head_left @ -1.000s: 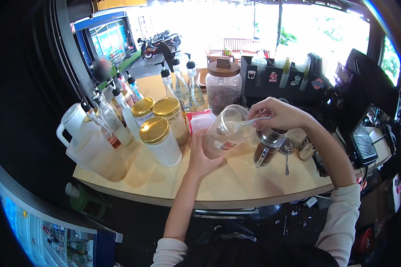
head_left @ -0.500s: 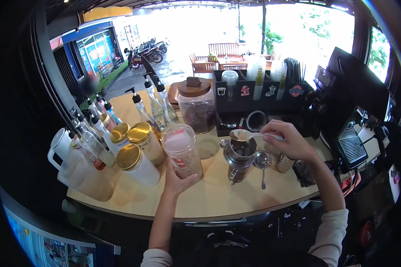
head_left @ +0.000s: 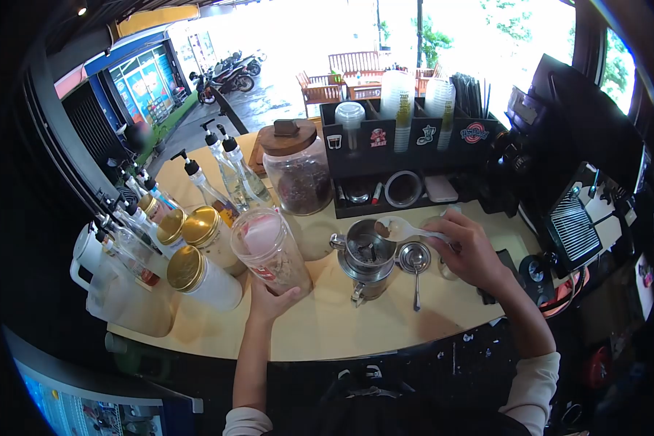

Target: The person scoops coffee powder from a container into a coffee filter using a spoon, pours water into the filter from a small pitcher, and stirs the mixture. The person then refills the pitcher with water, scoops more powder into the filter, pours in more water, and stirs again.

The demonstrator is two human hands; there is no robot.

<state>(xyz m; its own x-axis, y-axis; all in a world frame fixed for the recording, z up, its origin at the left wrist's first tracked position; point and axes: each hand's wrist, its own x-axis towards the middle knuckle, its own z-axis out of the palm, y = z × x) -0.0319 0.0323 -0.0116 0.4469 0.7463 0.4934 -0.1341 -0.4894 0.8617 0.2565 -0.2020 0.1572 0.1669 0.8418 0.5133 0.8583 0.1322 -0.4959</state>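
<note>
My left hand is wrapped round the base of a clear plastic jar, which stands upright on the wooden counter. Between the fingers of my right hand is a white plastic spoon, its bowl holding some brown powder. The spoon's bowl is over the right rim of a metal filter cup. That cup sits on top of a glass mug. Just right of it lie a round metal piece and a metal spoon.
Gold-lidded jars, pump bottles and a pitcher stand at the left. Behind are a wood-lidded jar and a black organizer with cups. A dark machine is at the right.
The spoon has left the plastic jar's mouth and moved right to the metal filter cup, carrying brown powder. The plastic jar has gone from tilted to upright. The camera view has shifted.
</note>
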